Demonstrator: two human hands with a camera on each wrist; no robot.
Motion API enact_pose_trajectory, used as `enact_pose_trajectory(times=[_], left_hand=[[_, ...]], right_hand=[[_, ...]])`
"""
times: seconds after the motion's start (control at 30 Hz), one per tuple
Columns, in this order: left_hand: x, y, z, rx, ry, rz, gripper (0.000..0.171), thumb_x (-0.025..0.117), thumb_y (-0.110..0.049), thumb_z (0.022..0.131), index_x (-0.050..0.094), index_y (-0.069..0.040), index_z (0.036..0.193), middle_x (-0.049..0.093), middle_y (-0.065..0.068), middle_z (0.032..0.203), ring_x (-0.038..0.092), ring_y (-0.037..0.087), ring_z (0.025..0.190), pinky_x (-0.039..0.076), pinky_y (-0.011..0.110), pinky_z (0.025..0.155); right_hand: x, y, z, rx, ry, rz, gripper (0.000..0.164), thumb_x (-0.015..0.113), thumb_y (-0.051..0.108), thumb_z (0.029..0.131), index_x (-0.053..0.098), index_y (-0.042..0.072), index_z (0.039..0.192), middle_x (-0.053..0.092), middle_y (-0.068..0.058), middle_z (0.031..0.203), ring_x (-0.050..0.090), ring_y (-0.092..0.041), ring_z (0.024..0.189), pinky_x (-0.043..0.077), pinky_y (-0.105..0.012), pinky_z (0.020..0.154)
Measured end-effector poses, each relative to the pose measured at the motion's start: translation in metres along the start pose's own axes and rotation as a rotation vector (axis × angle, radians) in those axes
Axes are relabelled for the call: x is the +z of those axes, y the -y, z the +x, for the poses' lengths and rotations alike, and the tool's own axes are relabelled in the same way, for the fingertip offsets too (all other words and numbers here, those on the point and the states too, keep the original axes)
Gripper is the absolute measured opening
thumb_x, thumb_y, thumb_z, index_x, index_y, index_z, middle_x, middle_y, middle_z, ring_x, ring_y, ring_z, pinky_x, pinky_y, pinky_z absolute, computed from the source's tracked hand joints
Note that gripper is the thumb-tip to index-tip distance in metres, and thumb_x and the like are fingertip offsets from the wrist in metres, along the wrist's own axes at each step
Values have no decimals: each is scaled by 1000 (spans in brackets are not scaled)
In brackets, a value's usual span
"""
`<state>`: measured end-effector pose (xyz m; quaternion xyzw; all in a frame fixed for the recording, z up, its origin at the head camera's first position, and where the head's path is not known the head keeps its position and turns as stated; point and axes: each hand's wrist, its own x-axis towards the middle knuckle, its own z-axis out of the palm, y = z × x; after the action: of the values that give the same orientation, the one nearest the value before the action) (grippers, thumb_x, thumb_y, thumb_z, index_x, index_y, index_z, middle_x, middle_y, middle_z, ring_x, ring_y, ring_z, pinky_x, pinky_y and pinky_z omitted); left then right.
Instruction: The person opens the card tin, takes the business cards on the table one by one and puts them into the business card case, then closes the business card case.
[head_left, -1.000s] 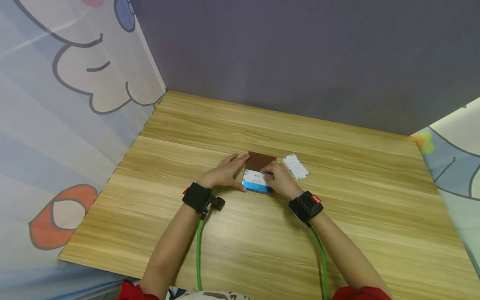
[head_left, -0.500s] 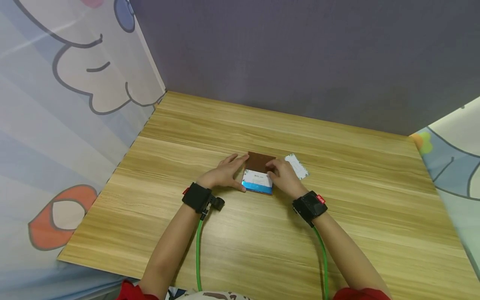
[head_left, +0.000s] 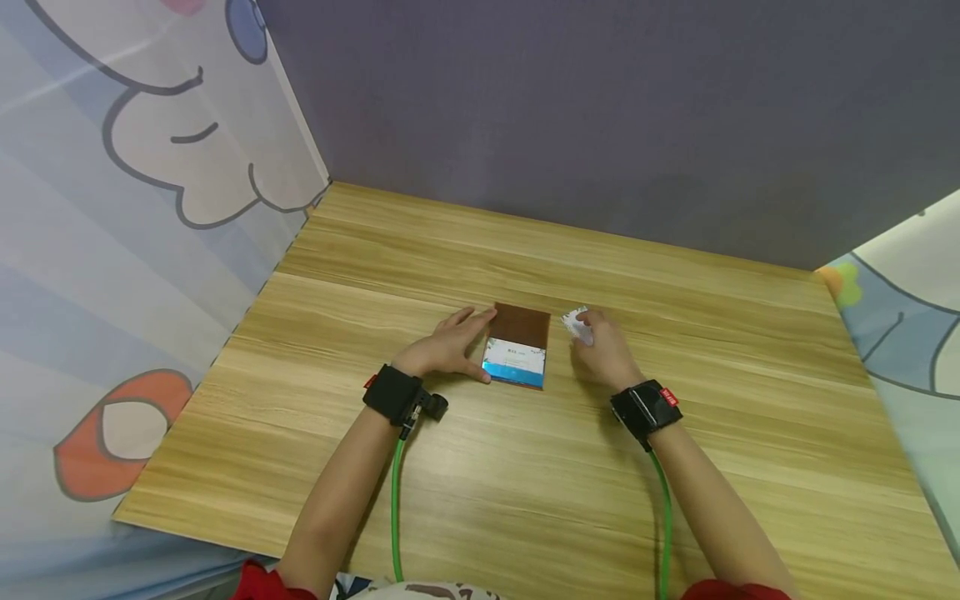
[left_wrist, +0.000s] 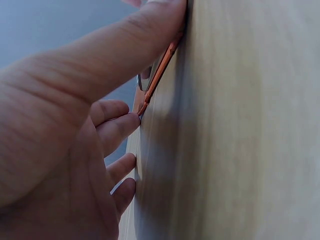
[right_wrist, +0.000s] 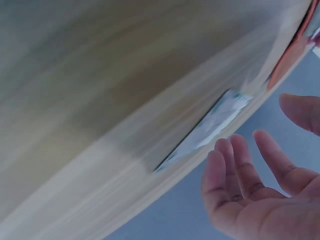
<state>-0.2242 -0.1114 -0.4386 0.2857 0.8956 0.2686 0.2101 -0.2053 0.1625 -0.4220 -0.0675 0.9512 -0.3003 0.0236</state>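
Observation:
A brown card holder point(head_left: 522, 325) lies flat on the wooden table, with a white-and-blue card point(head_left: 516, 357) in its lower half. My left hand point(head_left: 444, 350) rests along the holder's left side, thumb at the lower corner and fingertips near the upper one. In the left wrist view, these fingers spread around the holder's orange-brown edge point(left_wrist: 159, 72). My right hand point(head_left: 609, 354) hovers over a loose white card point(head_left: 576, 322) with a leafy border and hides part of it. From the right wrist, the card point(right_wrist: 205, 125) lies on the table, apart from the loosely bent fingers point(right_wrist: 245, 165).
A dark grey panel point(head_left: 570, 125) rises behind the table point(head_left: 487, 483). Patterned curtains point(head_left: 150, 292) hang at the left and right. Each wrist wears a black strap, such as the left strap point(head_left: 393, 393), with a green cable point(head_left: 396, 508) running towards the body.
My right hand has left the card in the holder and moved right, over the loose card. My left hand has stayed at the holder's left edge.

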Motion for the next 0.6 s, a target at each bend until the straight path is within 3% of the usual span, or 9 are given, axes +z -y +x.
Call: enact_pose_trajectory(times=[0.33,0.6], left_hand=[[0,1,-1,7,-3,-6,109,76,-44,70,6,-17,149,12,3,154,-4,26,142,5,53,113],[0,0,-1,1,2,-32,109,76,-43,69,5,-18,149,10,2,155,-6,25,142,3,54,112]], right_hand=[[-5,-14,-2,65,-25,-101,42,60,6,82,49,-12,119,46,-32,119,45,-44,110,40,-52,91],[-8,-16,-4,133,12,-143,54,65,17,83,45,-10,125,40,-34,124,40,-48,109,40,-55,86]])
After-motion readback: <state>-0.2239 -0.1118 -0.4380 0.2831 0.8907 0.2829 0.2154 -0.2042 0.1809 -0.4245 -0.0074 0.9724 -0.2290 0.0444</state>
